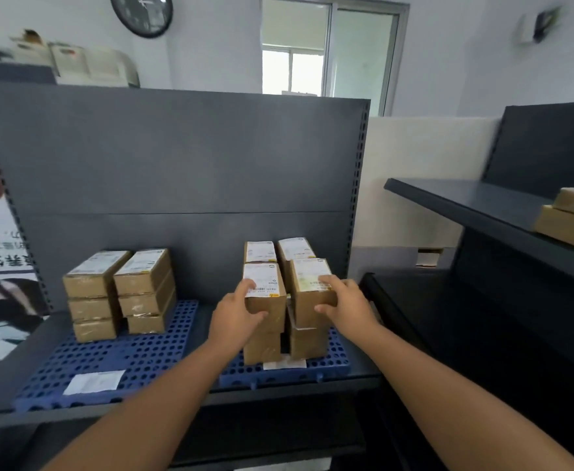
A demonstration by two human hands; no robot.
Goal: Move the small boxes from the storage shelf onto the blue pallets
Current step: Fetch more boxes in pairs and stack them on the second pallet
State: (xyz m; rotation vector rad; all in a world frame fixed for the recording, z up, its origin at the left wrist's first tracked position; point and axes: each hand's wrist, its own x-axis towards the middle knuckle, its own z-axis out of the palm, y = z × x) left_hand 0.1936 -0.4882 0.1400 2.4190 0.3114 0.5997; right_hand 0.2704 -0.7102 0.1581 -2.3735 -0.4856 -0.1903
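Two blue pallets lie side by side on a grey shelf board, the left pallet (115, 362) and the right pallet (340, 360). On the right pallet stand stacks of small brown cardboard boxes with white labels. My left hand (236, 312) grips the top box of the front left stack (266, 290). My right hand (345, 304) grips the top box of the front right stack (312, 287). Two more stacks (278, 251) stand behind them. On the left pallet two stacks of three boxes (119, 294) stand at the back.
A loose white label (93, 382) lies on the left pallet's front. The grey back panel (176, 164) rises behind the pallets. To the right stands a dark storage shelf (482, 212) with two larger brown boxes (571, 222) on it.
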